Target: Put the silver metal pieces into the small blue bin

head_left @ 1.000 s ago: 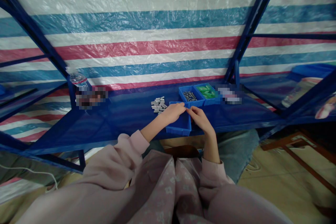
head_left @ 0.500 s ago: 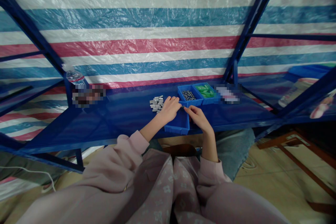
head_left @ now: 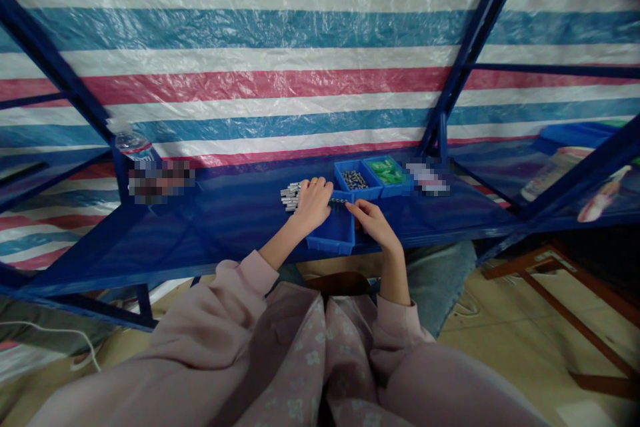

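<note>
A pile of short silvery metal pins [head_left: 289, 197] lies on the blue table. My left hand [head_left: 315, 203] is at the right side of this pile, its fingers bent downward and its fingertips hidden. Between my two hands a slim dark ridged piece, like a screw [head_left: 339, 201], reaches over a blue tray [head_left: 331, 245]. The thumb and forefinger of my right hand [head_left: 374, 221] pinch the right end of that screw. The tray lies below both hands, near the table's front edge. Just behind them, a blue bin [head_left: 367, 194] holds many small metal parts.
Beside that bin stands another blue bin with green pieces [head_left: 387, 172]. A blurred-out item [head_left: 429, 178] lies to its right. At the far left are a plastic bottle [head_left: 134, 145] and another blurred item [head_left: 160, 181]. Blue frame posts [head_left: 453, 73] rise before a striped tarp [head_left: 280, 87].
My left hand has moved away from my right, leftward toward the pile of pins. The ridged screw now shows clearly between the hands. The whole view has shifted slightly.
</note>
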Available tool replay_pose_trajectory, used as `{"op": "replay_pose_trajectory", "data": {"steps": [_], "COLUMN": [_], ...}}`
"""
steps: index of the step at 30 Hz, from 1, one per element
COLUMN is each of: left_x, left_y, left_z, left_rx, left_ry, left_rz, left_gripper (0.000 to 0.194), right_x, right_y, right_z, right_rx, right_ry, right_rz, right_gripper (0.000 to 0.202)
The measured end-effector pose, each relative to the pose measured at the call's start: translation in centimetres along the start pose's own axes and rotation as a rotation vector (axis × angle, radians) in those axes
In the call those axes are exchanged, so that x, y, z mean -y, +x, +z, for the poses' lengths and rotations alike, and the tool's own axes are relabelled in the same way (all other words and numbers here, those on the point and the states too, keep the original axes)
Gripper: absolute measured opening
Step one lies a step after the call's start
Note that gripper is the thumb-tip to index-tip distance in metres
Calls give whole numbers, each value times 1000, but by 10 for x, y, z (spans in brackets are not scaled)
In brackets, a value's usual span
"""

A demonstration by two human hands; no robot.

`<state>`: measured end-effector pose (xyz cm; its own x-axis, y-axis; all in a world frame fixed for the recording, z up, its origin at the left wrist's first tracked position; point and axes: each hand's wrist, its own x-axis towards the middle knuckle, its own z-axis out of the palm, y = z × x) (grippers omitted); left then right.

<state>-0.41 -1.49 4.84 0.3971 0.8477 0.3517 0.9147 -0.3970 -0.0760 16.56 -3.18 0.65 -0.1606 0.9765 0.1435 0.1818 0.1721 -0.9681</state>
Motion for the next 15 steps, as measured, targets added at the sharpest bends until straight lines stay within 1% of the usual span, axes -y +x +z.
{"op": "replay_pose_trajectory", "data": {"steps": [5, 9, 11, 15], "left_x": [4, 8, 10, 12], "left_y": [-1, 0, 0, -1], "left_z": [4, 7, 7, 8], "left_rx": [-9, 39, 57, 57], "left_ry": [-121, -232, -269, -298], "left_rz": [-140, -236, -249, -218], "left_gripper": [25, 25, 24, 20], "right_x": [-1, -2, -2, -3], "right_y": [0, 0, 0, 0], "right_z": [-1, -1, -1, -1], "right_rx": [4, 3, 2, 2], "right_ry": [3, 0, -5, -12], "right_rz": [2, -4, -3, -3], "right_gripper": [46, 46, 46, 47]}}
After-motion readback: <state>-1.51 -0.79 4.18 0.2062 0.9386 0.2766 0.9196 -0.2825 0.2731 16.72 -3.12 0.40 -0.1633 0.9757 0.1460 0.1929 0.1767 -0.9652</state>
